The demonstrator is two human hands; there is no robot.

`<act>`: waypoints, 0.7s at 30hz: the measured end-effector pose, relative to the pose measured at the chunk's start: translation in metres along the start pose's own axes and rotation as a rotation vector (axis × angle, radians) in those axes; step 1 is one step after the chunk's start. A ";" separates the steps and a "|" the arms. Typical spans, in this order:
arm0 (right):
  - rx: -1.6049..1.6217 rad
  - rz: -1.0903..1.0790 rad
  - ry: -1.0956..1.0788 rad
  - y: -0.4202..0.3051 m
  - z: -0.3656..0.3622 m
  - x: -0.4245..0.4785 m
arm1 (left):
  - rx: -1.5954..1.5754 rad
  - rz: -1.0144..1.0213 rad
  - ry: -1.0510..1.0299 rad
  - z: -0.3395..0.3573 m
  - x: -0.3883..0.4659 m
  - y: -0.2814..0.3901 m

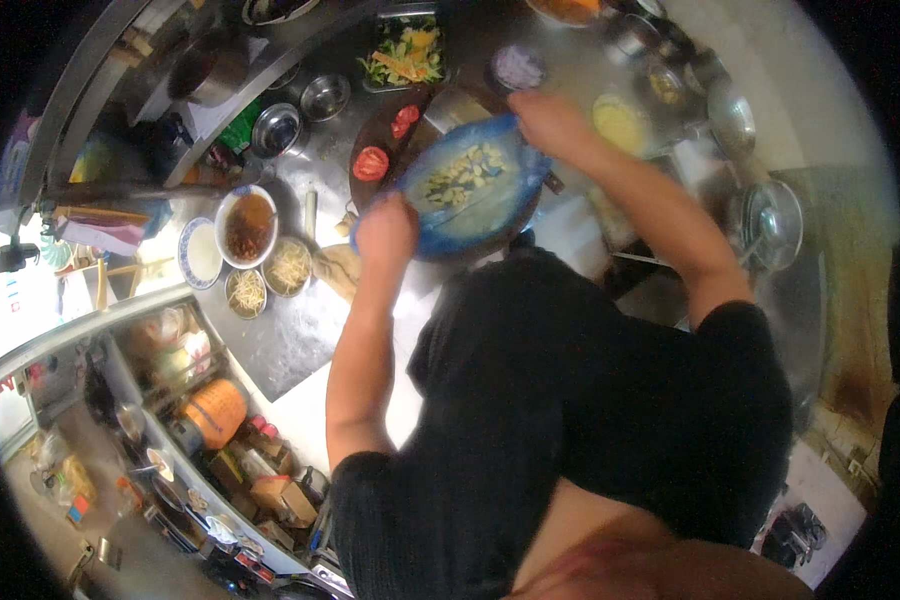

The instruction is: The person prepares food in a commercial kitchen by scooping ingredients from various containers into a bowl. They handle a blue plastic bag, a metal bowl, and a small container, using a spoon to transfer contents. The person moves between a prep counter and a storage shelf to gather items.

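My left hand [388,229] and my right hand [544,124] grip opposite ends of a blue plastic vessel [495,214], which is blurred; whether it is a bag or a basin I cannot tell. Pale pieces that look like peeled garlic cloves [465,176] lie in it. It is held over a dark round chopping board [361,142] and hides much of it. A cut tomato half [371,163] and smaller tomato pieces [405,120] rest on the board's left part. Behind the vessel shows a flat metal blade [454,109], partly covered.
Left on the steel counter [285,360] stand a bowl of brown sauce [251,229], a white plate [199,253] and two bowls of bean sprouts [289,266]. Beyond the board are a tray of cut vegetables [405,56] and a bowl of chopped onion [519,67]. Steel bowls [276,130] stand nearby.
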State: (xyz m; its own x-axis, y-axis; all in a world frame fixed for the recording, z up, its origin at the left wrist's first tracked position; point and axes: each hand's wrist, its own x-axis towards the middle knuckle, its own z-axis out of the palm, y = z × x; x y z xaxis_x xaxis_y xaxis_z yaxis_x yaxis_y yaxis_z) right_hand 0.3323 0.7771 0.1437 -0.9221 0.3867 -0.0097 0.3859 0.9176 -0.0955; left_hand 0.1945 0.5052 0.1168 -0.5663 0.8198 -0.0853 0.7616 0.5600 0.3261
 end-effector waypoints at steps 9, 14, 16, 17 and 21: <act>0.392 0.084 0.057 -0.021 -0.040 -0.018 | -0.531 -0.010 0.556 -0.015 -0.032 0.007; 0.679 -0.145 0.091 -0.064 -0.060 -0.045 | -0.534 0.048 0.590 -0.009 -0.039 0.008; 0.292 -0.227 0.003 -0.064 -0.043 -0.036 | -0.526 0.113 0.605 -0.011 -0.036 0.014; 0.101 -0.258 -0.043 -0.060 -0.030 -0.033 | -0.520 0.149 0.608 -0.011 -0.035 0.017; -0.191 -0.067 -0.026 -0.028 -0.009 -0.020 | -0.574 0.157 0.621 -0.011 -0.036 0.022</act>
State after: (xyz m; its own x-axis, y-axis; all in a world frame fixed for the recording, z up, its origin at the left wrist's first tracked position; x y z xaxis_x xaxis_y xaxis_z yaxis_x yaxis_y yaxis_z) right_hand 0.3398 0.7447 0.1559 -0.9455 0.3238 -0.0351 0.3195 0.9430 0.0934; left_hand 0.2279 0.4870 0.1375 -0.6653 0.5746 0.4766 0.6631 0.1616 0.7308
